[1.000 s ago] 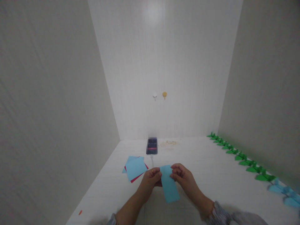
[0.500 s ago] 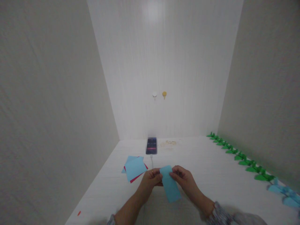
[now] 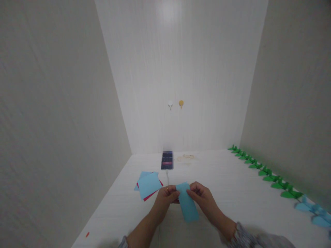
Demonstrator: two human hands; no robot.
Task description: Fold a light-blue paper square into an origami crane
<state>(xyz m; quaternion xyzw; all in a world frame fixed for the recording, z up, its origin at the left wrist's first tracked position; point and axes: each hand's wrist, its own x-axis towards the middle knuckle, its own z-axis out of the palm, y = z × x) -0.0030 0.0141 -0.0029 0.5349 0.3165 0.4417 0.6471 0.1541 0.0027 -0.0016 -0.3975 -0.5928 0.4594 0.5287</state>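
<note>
A light blue strip of paper (image 3: 188, 205), longer than it is wide, hangs between my two hands above the near edge of the table. My left hand (image 3: 167, 198) pinches its upper left edge, thumb in front and fingers behind. On the other side, my right hand (image 3: 203, 196) grips the upper right edge between thumb and bent fingers. The lower end of the paper is free and tilts to the right. Left of my hands lies a loose stack of light blue paper sheets (image 3: 149, 185), with a red sheet (image 3: 150, 196) showing at its edges.
A phone (image 3: 167, 160), blurred out, stands near the back wall with a white cable (image 3: 168, 178). Green folded-paper pieces (image 3: 270, 177) line the right wall, with blue ones (image 3: 320, 220) nearer me. Two hooks, one white (image 3: 170, 104), one yellow (image 3: 181, 103), are on the wall.
Both hands keep their hold on the blue paper in nearly the same place. The paper's lower end has shifted very slightly up and left.
</note>
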